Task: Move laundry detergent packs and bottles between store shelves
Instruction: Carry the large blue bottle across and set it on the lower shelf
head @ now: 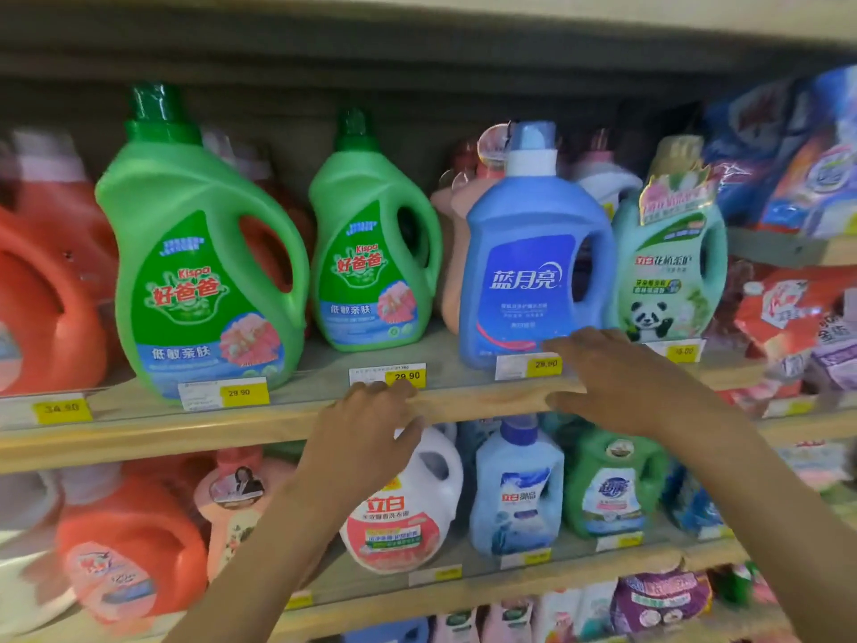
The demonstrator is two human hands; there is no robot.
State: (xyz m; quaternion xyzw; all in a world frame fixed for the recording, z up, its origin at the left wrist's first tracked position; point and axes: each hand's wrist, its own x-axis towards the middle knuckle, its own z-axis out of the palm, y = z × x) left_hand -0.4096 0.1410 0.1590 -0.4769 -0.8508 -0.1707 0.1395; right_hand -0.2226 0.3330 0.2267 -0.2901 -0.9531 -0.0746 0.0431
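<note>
A blue detergent bottle (533,252) stands on the upper wooden shelf (278,422), right of a small green bottle (371,252) and a large green bottle (199,262). My right hand (621,378) hovers in front of the blue bottle's base with its fingers spread and straight, holding nothing. My left hand (371,429) is lower, in front of the shelf edge, fingers loosely bent and empty. Below it on the lower shelf stands a white bottle with a red label (403,517).
Red bottles (46,280) stand at the far left, a teal panda bottle (668,257) right of the blue one, and detergent bags (788,155) at the far right. The lower shelf holds a pale blue bottle (514,494), a green one (612,489) and red ones (125,549).
</note>
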